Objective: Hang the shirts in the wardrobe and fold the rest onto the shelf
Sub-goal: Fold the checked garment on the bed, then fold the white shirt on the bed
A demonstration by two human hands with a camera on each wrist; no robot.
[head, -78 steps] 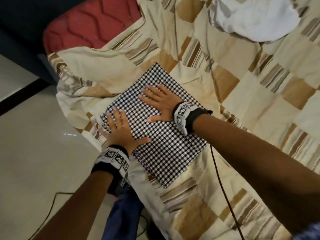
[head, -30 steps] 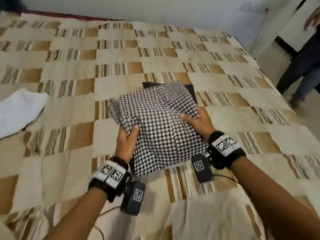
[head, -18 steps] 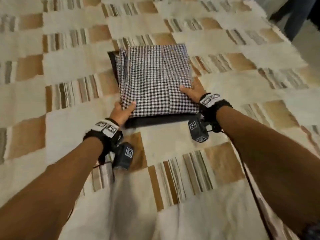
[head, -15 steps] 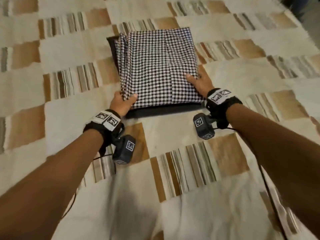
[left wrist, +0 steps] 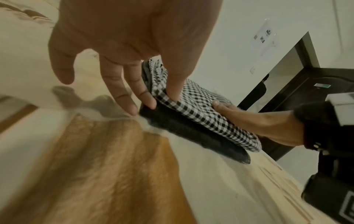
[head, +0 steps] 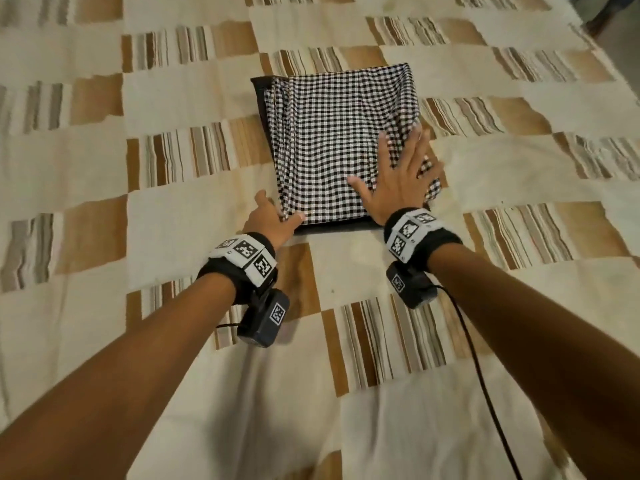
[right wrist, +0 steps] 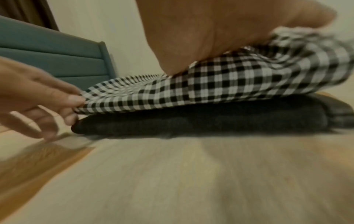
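A folded black-and-white checked garment lies on a folded dark garment on the bed. My left hand is at the near left corner of the stack. Its thumb and a finger pinch the corner of the checked garment, and its other fingers lie along the edge of the dark garment. My right hand rests flat on the near right part of the checked cloth with its fingers spread. The dark garment shows only as a rim under the checked one.
The bed is covered by a beige and brown patchwork bedspread. A black cable trails from my right wrist across the cover. A teal headboard stands at the far side and a dark door frame behind the bed.
I carried the checked garment across the bed and set it on the dark folded one. In the last half second my right hand slid from the right edge onto the top.
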